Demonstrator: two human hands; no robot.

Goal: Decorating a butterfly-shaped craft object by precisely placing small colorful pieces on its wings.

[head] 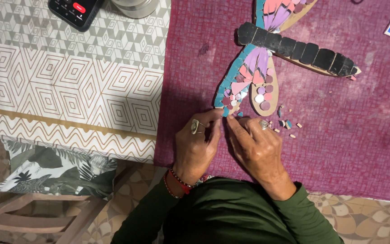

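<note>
dragonfly (pixel 267 49) mosaic on flat wooden cutout: glossy black tile body, teal-edged wing filled with pink, purple and white chips, bare wood at tip. lying on coarse magenta cloth (pixel 353 135). left hand (pixel 196 147) and right hand (pixel 256 147) side by side just below wing tip, fingertips pinched together at teal edge tile (pixel 225 111); whether it is actually held, cannot tell. loose chips (pixel 286 123) scattered just right of right hand. phone (pixel 74 10) far off on patterned tablecloth (pixel 68 90).
</note>
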